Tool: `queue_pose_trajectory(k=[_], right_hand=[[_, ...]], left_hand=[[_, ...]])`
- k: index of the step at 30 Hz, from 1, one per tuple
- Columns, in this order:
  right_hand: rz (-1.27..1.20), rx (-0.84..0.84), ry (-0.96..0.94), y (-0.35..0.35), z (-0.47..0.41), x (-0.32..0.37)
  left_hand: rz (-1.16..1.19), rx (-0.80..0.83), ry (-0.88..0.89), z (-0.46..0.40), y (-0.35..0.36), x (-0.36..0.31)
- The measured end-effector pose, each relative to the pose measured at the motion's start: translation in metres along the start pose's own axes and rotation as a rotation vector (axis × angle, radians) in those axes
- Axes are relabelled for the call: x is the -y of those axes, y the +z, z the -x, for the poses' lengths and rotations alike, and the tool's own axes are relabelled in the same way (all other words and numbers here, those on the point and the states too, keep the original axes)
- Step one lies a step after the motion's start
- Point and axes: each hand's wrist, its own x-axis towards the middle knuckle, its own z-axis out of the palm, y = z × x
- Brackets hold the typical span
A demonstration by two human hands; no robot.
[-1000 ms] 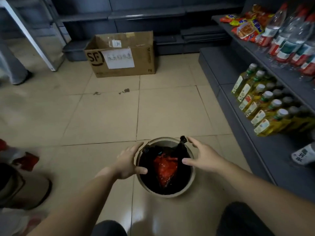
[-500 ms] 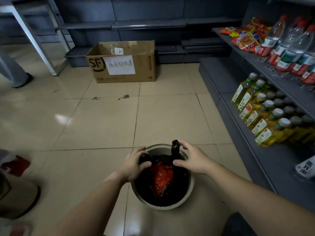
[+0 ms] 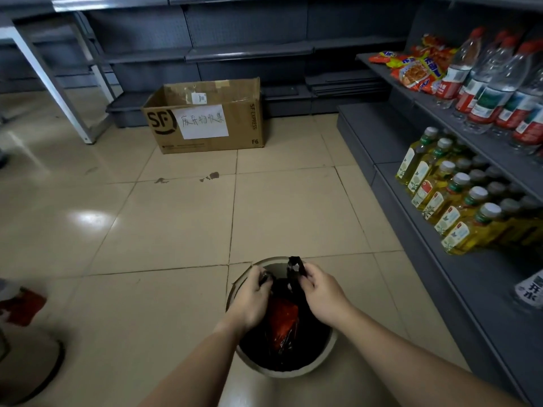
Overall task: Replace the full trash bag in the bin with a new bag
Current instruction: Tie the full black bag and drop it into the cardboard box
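Nearest the camera, two bare forearms reach down over a round, pale-rimmed trash bin [image 3: 329, 352] standing on the beige tiled floor [image 3: 164, 230], and the task looks to be at its very start. The left hand [image 3: 249, 301] is curled closed on one bunched handle at the near-left edge of the black plastic trash bag [image 3: 293, 352], while the right hand [image 3: 321, 293] pinches the other handle, whose looped end sticks up just above the fingers. The bag sits fully inside the bin, and a crumpled red wrapper [image 3: 283, 320] lies on top of its contents between the two hands. Judging from this, gripping the handles is the only step in hand: the bag is not yet tied, not yet lifted out, and no fresh bag appears anywhere in view, so removal, disposal and relining all remain. Farther out, a brown cardboard box with a handwritten white paper label [image 3: 205, 118] stands open on the floor against the dark grey shelving [image 3: 249, 51], well apart from the bin; it may be meant for collecting waste, though that is a guess.
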Motion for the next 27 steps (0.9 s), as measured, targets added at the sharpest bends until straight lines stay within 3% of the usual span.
queue_pose_trajectory(k=[4,7,10,16,20,22,27], right_hand=[[0.130,-0.103,0.010,0.011,-0.006,-0.004],[0.222,-0.066,-0.010,0.016,-0.004,0.001],[0.319,-0.001,-0.028,0.020,0.002,0.001],[0.158,0.106,-0.021,0.019,0.015,-0.002],[0.191,0.045,0.010,0.024,0.010,-0.002],[0.066,-0.005,0.092,0.027,0.005,-0.003],[-0.070,0.006,0.066,0.029,0.010,-0.001]], left_hand=[[0.229,0.122,0.023,0.002,0.002,0.006],[0.221,0.104,0.089,-0.002,0.003,0.009],[0.236,0.068,0.026,-0.007,0.006,0.008],[0.247,0.031,-0.064,-0.009,0.009,0.002],[0.304,0.118,-0.101,-0.003,0.004,-0.007],[0.177,0.128,-0.107,0.000,-0.001,-0.007],[-0.278,0.211,-0.047,-0.005,-0.001,0.007]])
